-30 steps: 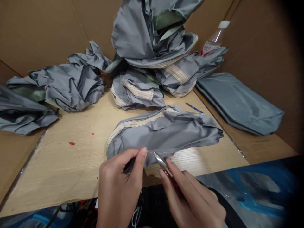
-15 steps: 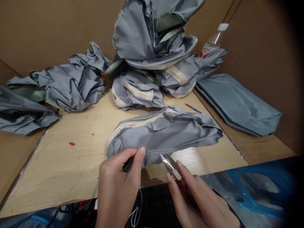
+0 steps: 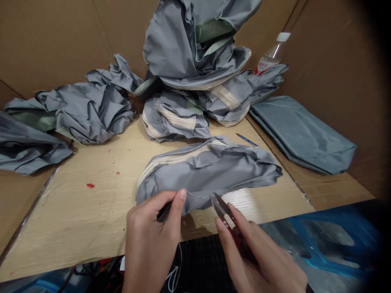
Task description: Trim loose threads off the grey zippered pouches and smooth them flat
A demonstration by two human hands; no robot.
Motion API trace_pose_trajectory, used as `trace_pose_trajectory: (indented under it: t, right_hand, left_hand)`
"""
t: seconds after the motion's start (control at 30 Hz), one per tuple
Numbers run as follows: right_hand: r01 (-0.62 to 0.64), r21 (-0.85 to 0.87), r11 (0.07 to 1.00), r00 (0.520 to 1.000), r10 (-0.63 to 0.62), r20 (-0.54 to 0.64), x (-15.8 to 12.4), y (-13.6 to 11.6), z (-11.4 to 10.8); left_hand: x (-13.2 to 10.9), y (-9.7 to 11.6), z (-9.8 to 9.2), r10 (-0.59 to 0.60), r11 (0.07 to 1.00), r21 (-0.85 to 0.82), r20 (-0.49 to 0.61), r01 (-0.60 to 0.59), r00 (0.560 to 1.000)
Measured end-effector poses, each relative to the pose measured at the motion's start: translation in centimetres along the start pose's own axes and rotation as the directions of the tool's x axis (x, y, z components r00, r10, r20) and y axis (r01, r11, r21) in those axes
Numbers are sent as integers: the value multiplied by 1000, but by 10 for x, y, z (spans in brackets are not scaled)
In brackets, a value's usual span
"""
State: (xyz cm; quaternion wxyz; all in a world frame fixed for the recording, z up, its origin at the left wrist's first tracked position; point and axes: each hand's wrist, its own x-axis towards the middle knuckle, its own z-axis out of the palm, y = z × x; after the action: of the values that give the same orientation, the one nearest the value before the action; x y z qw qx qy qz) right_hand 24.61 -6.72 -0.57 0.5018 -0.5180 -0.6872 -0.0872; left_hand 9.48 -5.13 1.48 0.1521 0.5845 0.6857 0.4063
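A thin white thread (image 3: 195,195) runs from the pinched thumb and finger of my left hand (image 3: 157,228) toward the right. My right hand (image 3: 253,248) is closed around small thread snips (image 3: 224,211) with metal blades and a dark red handle. Their blade tips are at or very near the thread's free end; contact cannot be made out. Just beyond both hands, a grey fabric piece (image 3: 198,171) with a cream zipper strip (image 3: 171,160) lies on the table. More white thread (image 3: 173,276) hangs below my left hand, past the table's edge.
Grey zippered fabric pieces (image 3: 177,53) are piled at the back; crumpled grey fabric (image 3: 94,110) lies left. A blue pen (image 3: 247,140), a folded grey-green bundle (image 3: 305,134) and a plastic bottle (image 3: 270,57) are to the right. Cardboard walls (image 3: 61,40) enclose the table (image 3: 82,224).
The snips in my right hand have shifted slightly right and up, and their blades have turned. My left hand keeps its pinch almost in place. The view has shifted slightly.
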Motion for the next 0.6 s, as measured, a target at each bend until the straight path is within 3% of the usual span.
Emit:
trace_pose_trajectory:
  t: [0.6]
  right_hand:
    - [41,-20,999,999,-40,34,-3,5,-3]
  left_hand:
    - [-3,-1,0,15,1000,-8,-8,-15,1000]
